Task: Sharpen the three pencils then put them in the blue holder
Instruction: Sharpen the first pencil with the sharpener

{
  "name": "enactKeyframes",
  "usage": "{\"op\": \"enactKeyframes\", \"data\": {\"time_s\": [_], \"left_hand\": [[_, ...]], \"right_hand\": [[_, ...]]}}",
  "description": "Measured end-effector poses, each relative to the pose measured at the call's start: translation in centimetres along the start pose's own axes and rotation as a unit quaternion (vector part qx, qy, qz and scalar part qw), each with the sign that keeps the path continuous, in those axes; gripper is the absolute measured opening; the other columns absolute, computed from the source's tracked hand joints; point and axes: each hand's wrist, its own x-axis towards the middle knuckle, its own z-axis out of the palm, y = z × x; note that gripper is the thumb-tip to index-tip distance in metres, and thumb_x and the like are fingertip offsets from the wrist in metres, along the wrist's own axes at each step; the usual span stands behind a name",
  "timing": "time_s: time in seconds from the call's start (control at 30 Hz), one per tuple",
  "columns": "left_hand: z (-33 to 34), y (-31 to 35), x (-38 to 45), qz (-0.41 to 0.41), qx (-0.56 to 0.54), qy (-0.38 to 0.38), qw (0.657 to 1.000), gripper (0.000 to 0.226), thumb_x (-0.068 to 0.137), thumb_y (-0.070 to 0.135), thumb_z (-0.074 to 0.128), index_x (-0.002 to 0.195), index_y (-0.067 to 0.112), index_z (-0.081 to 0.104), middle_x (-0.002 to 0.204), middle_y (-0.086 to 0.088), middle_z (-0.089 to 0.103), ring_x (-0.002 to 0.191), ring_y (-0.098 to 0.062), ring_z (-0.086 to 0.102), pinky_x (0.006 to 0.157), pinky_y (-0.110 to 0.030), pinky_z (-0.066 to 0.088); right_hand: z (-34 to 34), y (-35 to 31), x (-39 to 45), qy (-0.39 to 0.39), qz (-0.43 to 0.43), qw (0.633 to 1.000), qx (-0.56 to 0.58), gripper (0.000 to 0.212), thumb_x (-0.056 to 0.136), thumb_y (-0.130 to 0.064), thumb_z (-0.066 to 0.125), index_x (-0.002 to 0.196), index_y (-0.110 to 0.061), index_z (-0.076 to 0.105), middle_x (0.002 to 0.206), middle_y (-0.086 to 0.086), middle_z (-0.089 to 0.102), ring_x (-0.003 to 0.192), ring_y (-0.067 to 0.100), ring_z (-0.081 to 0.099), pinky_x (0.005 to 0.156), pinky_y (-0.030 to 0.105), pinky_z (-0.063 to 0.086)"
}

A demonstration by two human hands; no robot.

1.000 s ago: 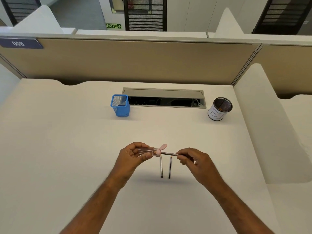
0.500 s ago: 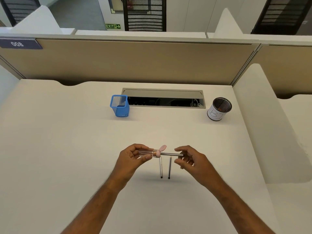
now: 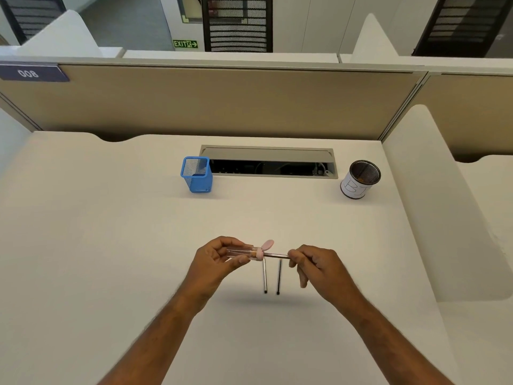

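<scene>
While left hand (image 3: pixel 219 259) grips sharpener (image 3: pixel 244 252) | right hand (image 3: pixel 313 263) pinches pencil (image 3: pixel 274 255) | axis left-right, tip seemingly inside

The desk (image 3: pixel 111 245) is seen as a smooth, matt, cream laminate-like top. The blue holder (image 3: pixel 197 175) is made of fine wire mesh, prob. painted metal. The sharpener (image 3: pixel 244 252) is formed of clear glossy plastic w/ a pink plastic cap end. The pencil (image 3: pixel 276 255) in it, and the two pencils (image 3: pixel 265 276) laid on the desk, are shown w/ a dark, slightly shiny coat. The round cup (image 3: pixel 359 180) is dark mesh, wrapped in white paper. The partition (image 3: pixel 222 104) looks cloth-covered, matt beige.
</scene>
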Motion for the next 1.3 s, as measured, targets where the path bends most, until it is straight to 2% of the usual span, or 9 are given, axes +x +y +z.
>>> {"op": "enactKeyframes", "data": {"time_s": [0.13,0.23,0.3,0.47,0.63,0.9,1.0,1.13,1.3], "left_hand": [[-0.18,-0.08,0.02,0.002,0.009,-0.003,1.000,0.029,0.088,-0.001,0.085,0.114,0.007,0.073,0.112,-0.009,0.086,0.110,-0.024,0.081,0.096,-0.030,0.064],[-0.23,-0.02,0.03,0.005,0.004,0.007,1.000,0.029,0.088,-0.002,0.085,0.114,0.004,0.073,0.110,-0.009,0.086,0.108,-0.024,0.082,0.091,-0.025,0.065],[-0.23,0.20,0.11,0.007,-0.001,0.011,1.000,0.030,0.088,-0.002,0.084,0.115,0.003,0.073,0.110,-0.009,0.086,0.107,-0.024,0.082,0.089,-0.024,0.065],[-0.35,0.45,0.30,0.010,-0.006,0.005,1.000,0.030,0.088,0.000,0.085,0.115,0.005,0.073,0.111,-0.010,0.086,0.109,-0.025,0.082,0.094,-0.029,0.065],[-0.24,0.45,0.30,0.008,-0.012,0.004,1.000,0.030,0.088,0.000,0.085,0.114,0.004,0.072,0.110,-0.010,0.086,0.108,-0.025,0.082,0.092,-0.028,0.065],[0.16,-0.26,0.12,-0.002,-0.015,-0.008,1.000,0.030,0.088,-0.002,0.084,0.114,0.004,0.072,0.113,-0.011,0.086,0.111,-0.027,0.081,0.100,-0.037,0.063],[0.05,-0.34,0.13,-0.001,-0.008,-0.006,1.000,0.029,0.088,-0.001,0.085,0.114,0.005,0.073,0.113,-0.011,0.086,0.112,-0.028,0.081,0.102,-0.040,0.062],[-0.08,-0.20,0.12,0.002,-0.009,0.001,1.000,0.029,0.087,-0.002,0.085,0.112,0.007,0.074,0.111,-0.011,0.086,0.111,-0.029,0.081,0.102,-0.040,0.062],[0.14,-0.15,0.22,0.003,-0.008,0.002,1.000,0.029,0.087,0.001,0.086,0.113,0.007,0.074,0.112,-0.012,0.086,0.112,-0.031,0.081,0.103,-0.043,0.061]], "right_hand": [[-0.16,0.07,0.15,-0.031,0.018,0.999,0.014,0.031,0.108,-0.034,0.058,0.084,-0.023,0.074,0.061,0.004,0.070,0.053,0.012,0.060,0.065,0.030,0.048],[-0.45,0.40,0.22,-0.042,0.011,0.999,0.032,0.013,0.102,-0.036,0.068,0.112,-0.035,0.076,0.083,-0.005,0.075,0.062,0.012,0.066,0.069,0.027,0.052],[-0.49,0.48,0.01,-0.031,0.003,0.999,0.020,0.029,0.097,-0.034,0.075,0.123,-0.045,0.069,0.095,-0.012,0.074,0.072,0.011,0.070,0.071,0.024,0.052],[-0.32,0.04,-0.44,0.028,-0.025,0.999,-0.002,0.020,0.100,-0.021,0.072,0.111,-0.037,0.075,0.096,-0.014,0.075,0.084,0.015,0.075,0.070,0.024,0.051],[-0.07,0.08,-0.58,0.042,-0.061,0.996,-0.048,0.012,0.102,-0.025,0.069,0.108,-0.033,0.074,0.094,-0.016,0.075,0.088,0.015,0.074,0.070,0.026,0.054],[-0.20,0.18,-0.33,0.003,-0.018,0.999,-0.038,0.033,0.107,-0.042,0.050,0.080,-0.027,0.063,0.060,0.009,0.063,0.051,0.007,0.052,0.059,0.027,0.043],[-0.30,0.36,-0.26,-0.012,-0.009,1.000,-0.022,0.030,0.110,-0.034,0.052,0.088,-0.030,0.071,0.064,0.007,0.065,0.055,0.007,0.056,0.065,0.031,0.047],[-0.29,0.70,-0.34,-0.033,-0.010,0.999,0.018,0.028,0.103,-0.038,0.065,0.131,-0.038,0.067,0.094,-0.011,0.071,0.079,0.011,0.067,0.077,0.029,0.053],[-0.18,0.10,-0.68,0.013,-0.020,1.000,0.007,0.018,0.102,-0.025,0.069,0.110,-0.042,0.066,0.095,-0.012,0.075,0.084,0.017,0.073,0.072,0.017,0.050]]}}
